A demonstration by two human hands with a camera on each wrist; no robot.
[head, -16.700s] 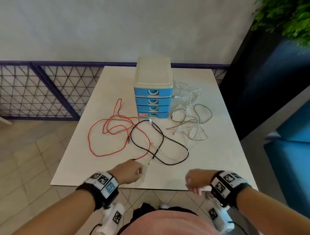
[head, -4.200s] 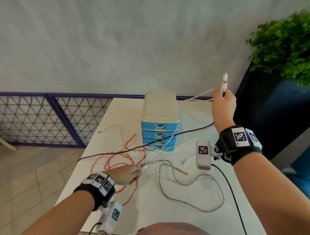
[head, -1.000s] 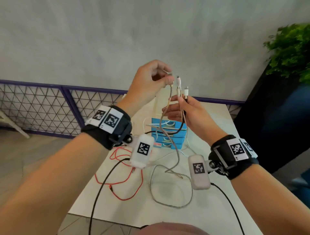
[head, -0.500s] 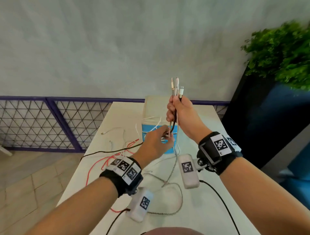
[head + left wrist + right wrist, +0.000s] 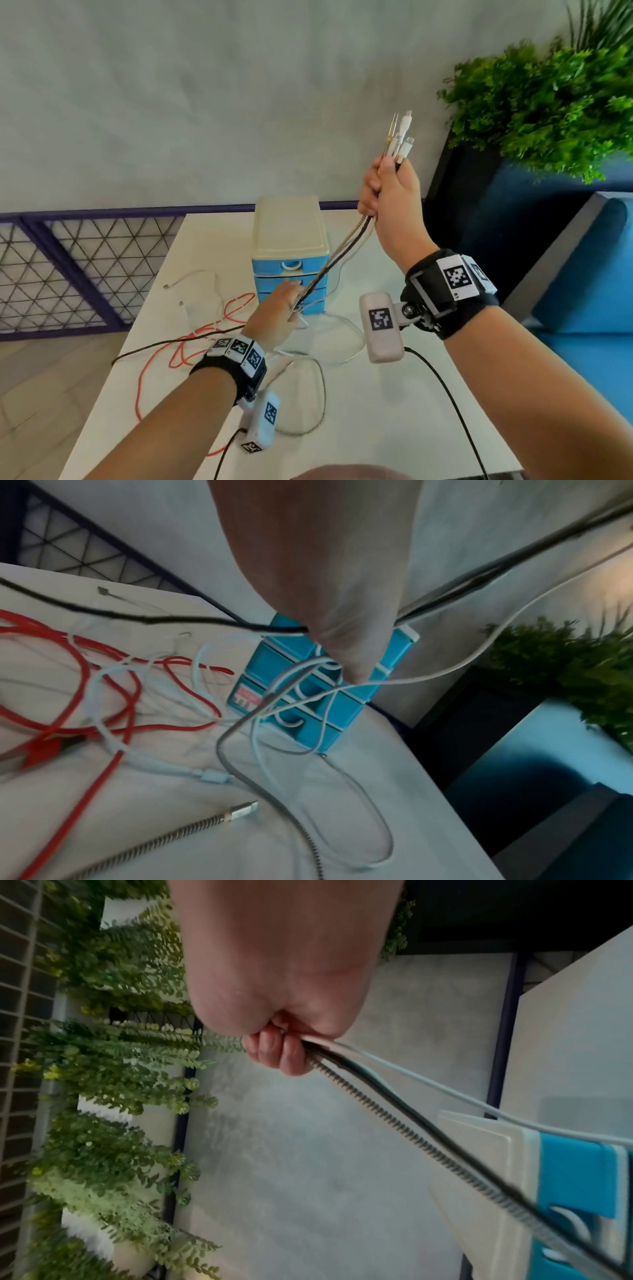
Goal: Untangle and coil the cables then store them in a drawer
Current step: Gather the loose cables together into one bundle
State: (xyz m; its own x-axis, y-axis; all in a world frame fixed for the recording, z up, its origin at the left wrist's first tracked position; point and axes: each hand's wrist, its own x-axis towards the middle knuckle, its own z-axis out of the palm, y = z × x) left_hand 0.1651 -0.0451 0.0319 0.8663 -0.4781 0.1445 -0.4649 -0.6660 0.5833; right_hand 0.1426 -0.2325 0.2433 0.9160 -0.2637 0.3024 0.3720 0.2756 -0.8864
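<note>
Cables (image 5: 342, 255) stretched taut between both hands

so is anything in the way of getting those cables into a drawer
Yes. All visible drawers of the blue drawer unit are shut. The cables stretch taut from the right hand to the left hand, crossing the drawer fronts, uncoiled and tangled with the red cable.
</note>
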